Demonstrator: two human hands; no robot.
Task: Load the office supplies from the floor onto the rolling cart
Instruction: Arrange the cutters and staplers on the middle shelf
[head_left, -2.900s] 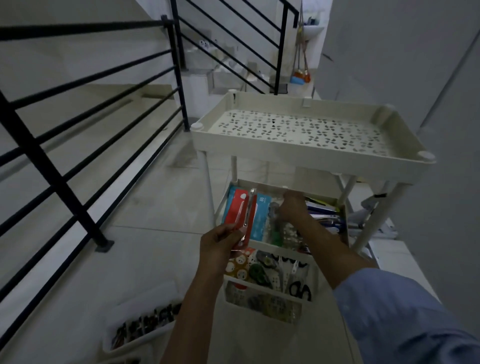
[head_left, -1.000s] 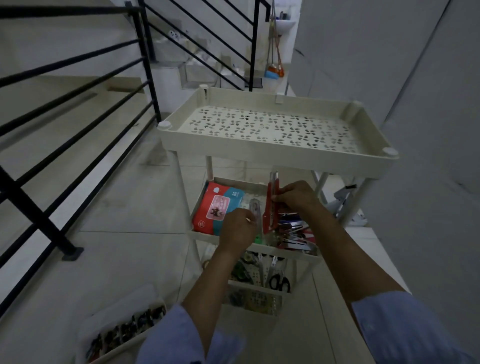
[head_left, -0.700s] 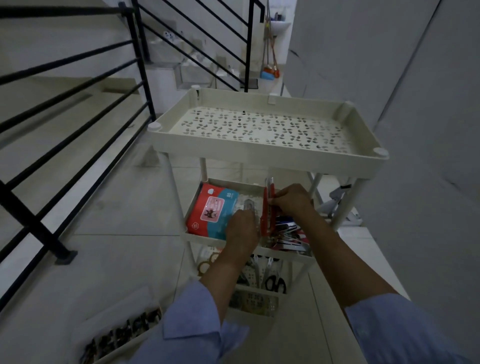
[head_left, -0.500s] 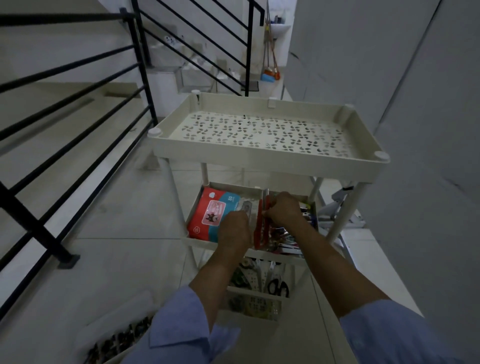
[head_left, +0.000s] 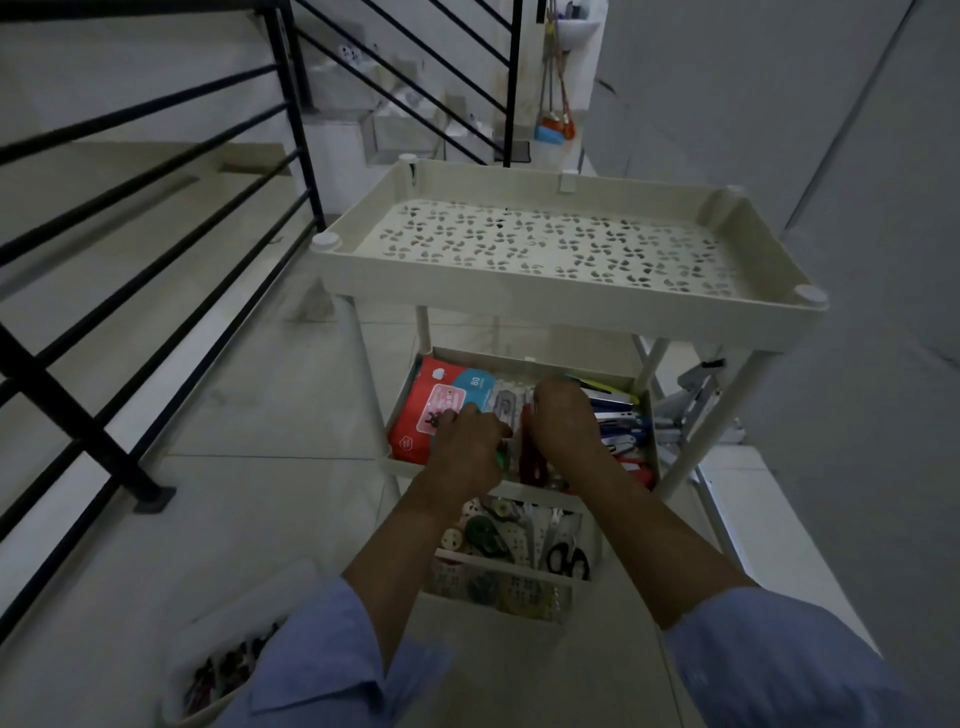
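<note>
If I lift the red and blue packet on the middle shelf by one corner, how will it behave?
The red and blue packet looks like a soft film pack, so it would probably sag rather than stay stiff. Its glossy wrapper may be a little slippery. It lies flat on the middle shelf, so it is unlikely to roll.

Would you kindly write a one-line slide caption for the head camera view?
Right hand holds a red packet upright on the middle shelf of the rolling cart, left hand close beside it.
</note>
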